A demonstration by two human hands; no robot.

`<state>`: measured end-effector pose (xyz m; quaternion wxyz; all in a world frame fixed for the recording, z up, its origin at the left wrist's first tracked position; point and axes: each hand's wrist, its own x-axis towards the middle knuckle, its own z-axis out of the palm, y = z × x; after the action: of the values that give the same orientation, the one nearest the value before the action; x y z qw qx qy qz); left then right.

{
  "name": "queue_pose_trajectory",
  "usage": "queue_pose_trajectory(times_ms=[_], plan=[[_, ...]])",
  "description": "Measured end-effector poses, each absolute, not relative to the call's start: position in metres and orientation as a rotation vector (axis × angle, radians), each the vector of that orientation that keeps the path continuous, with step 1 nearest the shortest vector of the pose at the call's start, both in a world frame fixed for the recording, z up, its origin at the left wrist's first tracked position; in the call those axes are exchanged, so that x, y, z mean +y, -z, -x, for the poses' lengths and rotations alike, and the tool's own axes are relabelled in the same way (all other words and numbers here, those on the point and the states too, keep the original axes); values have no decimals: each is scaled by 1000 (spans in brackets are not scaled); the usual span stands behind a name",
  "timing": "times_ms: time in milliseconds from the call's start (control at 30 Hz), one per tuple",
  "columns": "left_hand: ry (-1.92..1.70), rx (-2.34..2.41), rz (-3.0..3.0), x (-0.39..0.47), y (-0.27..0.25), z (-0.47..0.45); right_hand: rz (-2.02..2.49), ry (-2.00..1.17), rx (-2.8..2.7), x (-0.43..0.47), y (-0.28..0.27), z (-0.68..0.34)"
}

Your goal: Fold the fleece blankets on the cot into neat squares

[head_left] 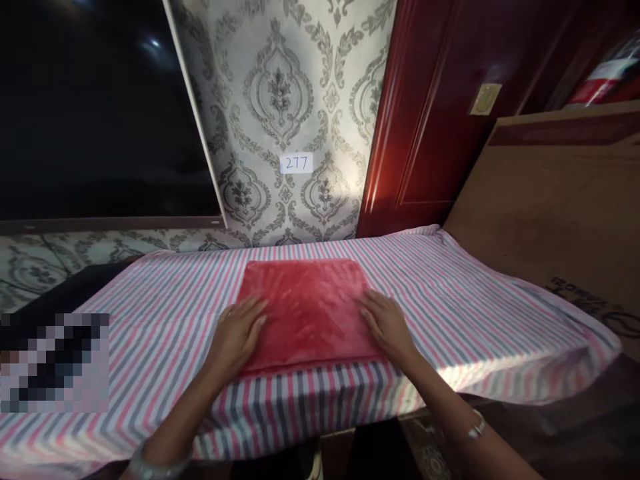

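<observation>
A flat, roughly square piece of red plush cloth (307,307), like a seat cushion or its cover, lies on the striped tablecloth (175,320) in front of me. Faint stroke marks show in its pile. On its left edge rests my left hand (241,328), fingers stretched out and laid on the plush. My right hand (385,323) touches the right edge in the same way, fingers spread and slightly blurred. Neither hand is closed around the cloth. The plush's front edge looks layered, lying near the front of the table.
A large dark television screen (100,113) hangs at the upper left. Patterned wallpaper bears a paper label (297,163) reading 277. To the right are a dark red door frame (430,120) and a big cardboard box (560,200). A pixelated patch covers the left edge.
</observation>
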<state>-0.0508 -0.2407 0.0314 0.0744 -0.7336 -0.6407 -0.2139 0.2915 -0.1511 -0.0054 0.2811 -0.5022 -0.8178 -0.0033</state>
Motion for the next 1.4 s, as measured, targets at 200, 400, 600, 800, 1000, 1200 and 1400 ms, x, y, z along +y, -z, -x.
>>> queue_pose_trajectory(times_ms=[200,400,600,800,1000,1200,1400], plan=[[363,-2214,2030,-141,-76,21,1627,-51,-2274,-70,-45,-228],[185,-2410,1949,-109,-46,33,1717,-214,-2285,-35,-17,-216],[210,-2380,1957,-109,-30,39,1667,-196,-2238,-31,0,-221],[236,-2335,1943,-111,-35,37,1734,-153,-2279,-38,-15,-215],[247,-2330,2005,-107,-62,14,1502,-65,-2489,-43,-54,-179],[235,-2191,2095,-101,-30,-6,1323,-108,-2617,-44,-33,-153],[185,-2195,2081,-98,-13,-5,1305,-68,-2575,-41,-12,-153]])
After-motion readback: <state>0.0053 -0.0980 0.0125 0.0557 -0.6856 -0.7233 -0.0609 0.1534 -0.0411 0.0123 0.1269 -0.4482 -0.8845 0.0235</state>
